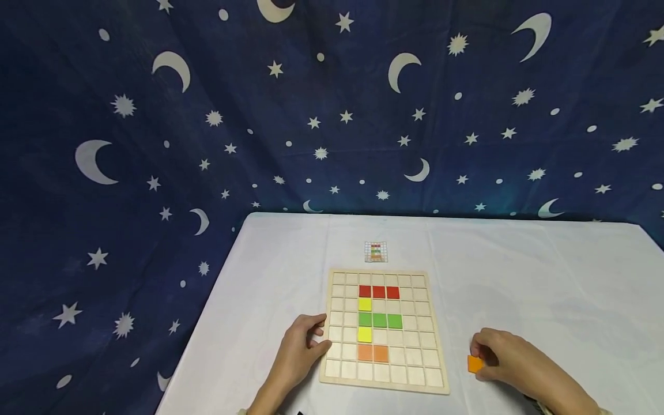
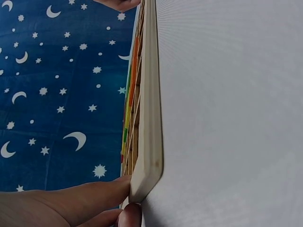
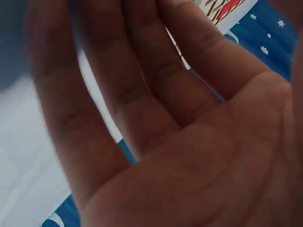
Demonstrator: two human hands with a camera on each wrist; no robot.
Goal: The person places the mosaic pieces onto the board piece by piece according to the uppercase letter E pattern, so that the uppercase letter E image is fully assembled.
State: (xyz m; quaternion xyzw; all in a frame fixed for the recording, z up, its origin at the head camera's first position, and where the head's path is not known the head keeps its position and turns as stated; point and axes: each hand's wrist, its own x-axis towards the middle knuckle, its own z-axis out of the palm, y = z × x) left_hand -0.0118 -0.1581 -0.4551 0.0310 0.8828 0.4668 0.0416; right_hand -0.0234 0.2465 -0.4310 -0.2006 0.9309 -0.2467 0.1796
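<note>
In the head view, a square wooden grid board (image 1: 410, 340) lies on the table with red, yellow, green and orange tiles in some cells. My left hand (image 1: 297, 349) is at its left edge, thumb and index fingertips touching the rim apart from each other. The left wrist view shows the thumb (image 2: 102, 194) against the board's corner. Right of the board, my right hand (image 1: 510, 360) pinches an orange square tile (image 1: 474, 364) between thumb and fingers, at or just above the table. The right wrist view shows mostly palm and fingers; the tile is hidden there.
A small printed pattern card (image 1: 376, 252) with a coloured grid lies behind the board. White cloth covers the table (image 1: 544, 276). Behind it hangs a dark blue curtain (image 1: 358, 75) with moons and stars.
</note>
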